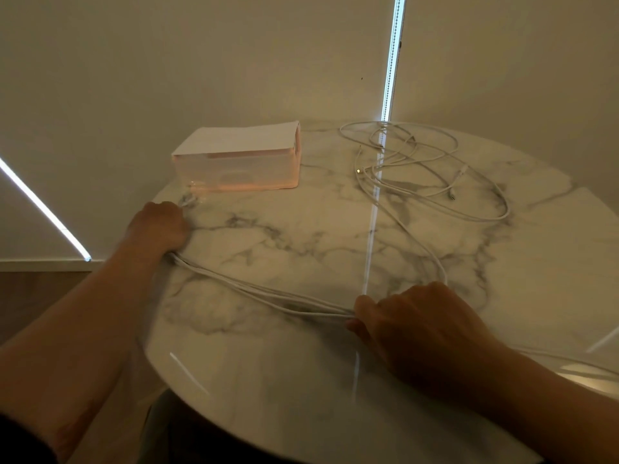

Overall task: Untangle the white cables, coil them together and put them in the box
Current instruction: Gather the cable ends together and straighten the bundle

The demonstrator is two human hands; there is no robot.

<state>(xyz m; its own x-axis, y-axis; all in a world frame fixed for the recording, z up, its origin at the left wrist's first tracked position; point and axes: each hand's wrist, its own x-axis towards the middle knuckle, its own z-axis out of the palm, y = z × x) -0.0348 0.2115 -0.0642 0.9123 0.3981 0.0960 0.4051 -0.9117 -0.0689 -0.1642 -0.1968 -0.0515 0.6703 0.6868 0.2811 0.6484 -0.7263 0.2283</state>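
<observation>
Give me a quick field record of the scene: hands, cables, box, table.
left hand: grips the white cables at the table's left edge, near the box
right hand: grips the same strands nearer the front
white cables: strands stretched between both hands; the rest lies loosely tangled, far right
box: translucent pinkish, far left, white cover on top
table: round, marble top

A round marble table [284, 236], white with grey veins and glossy, fills the lower right. 1 vertical light strip [393, 55] runs down the beige wall [167, 61] to the table's far edge, mirrored across its top. 1 slanted light strip [40, 202] ends at left near a pale skirting board [40, 264] above the wooden floor [50, 296].
</observation>
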